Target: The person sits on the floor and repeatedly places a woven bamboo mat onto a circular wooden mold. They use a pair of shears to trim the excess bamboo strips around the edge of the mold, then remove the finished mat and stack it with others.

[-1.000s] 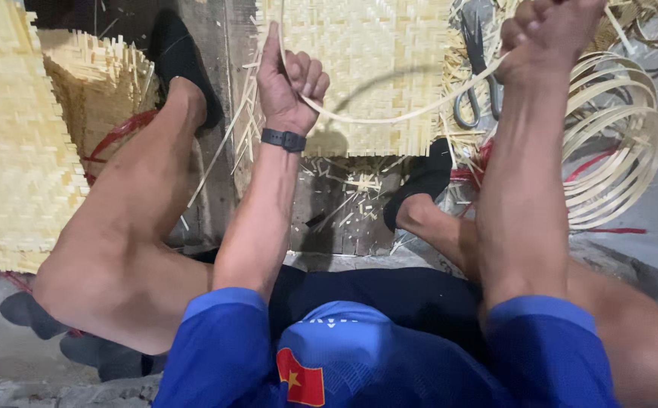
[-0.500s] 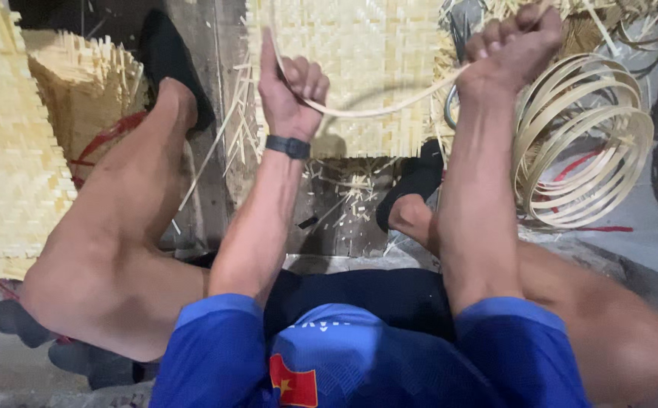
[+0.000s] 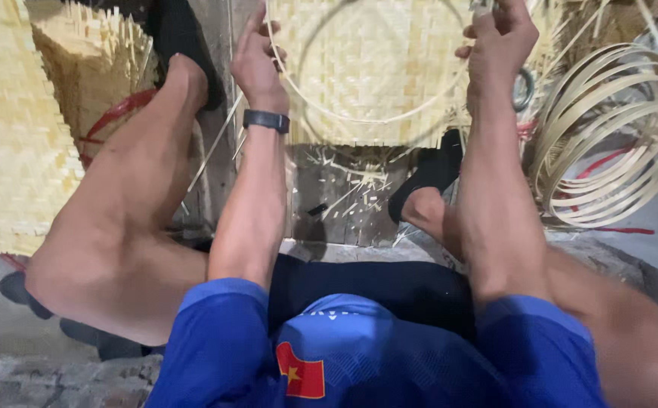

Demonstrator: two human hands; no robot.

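The left hand (image 3: 259, 64) is closing its thumb and fingers on one end of a thin bamboo strip (image 3: 374, 119), and the right hand (image 3: 501, 41) is clamping the other end in a closed fist, so both hands are gripping the same piece. Between the two grips the strip is bending into a round loop: it is sagging in a curve below the hands and arching across above them, with the upper arc running close to the top edge of the view. A dark wristband (image 3: 265, 120) is sitting on the forearm just below the left grip. Directly behind the loop, beyond both hands, a pale woven mat panel (image 3: 374, 68) is lying flat, its frayed lower edge showing just beneath the bottom of the loop. Below that edge, a dark wooden board (image 3: 336, 200) littered with splinters is lying between the person's bare legs. Outward of the right grip, near but apart from it, a stack of coiled bamboo hoops (image 3: 608, 136) is resting on the ground. Outward of the left grip, past the raised knee, a woven basket (image 3: 91, 72) with upright loose ends is standing beside a second woven sheet (image 3: 7, 128).
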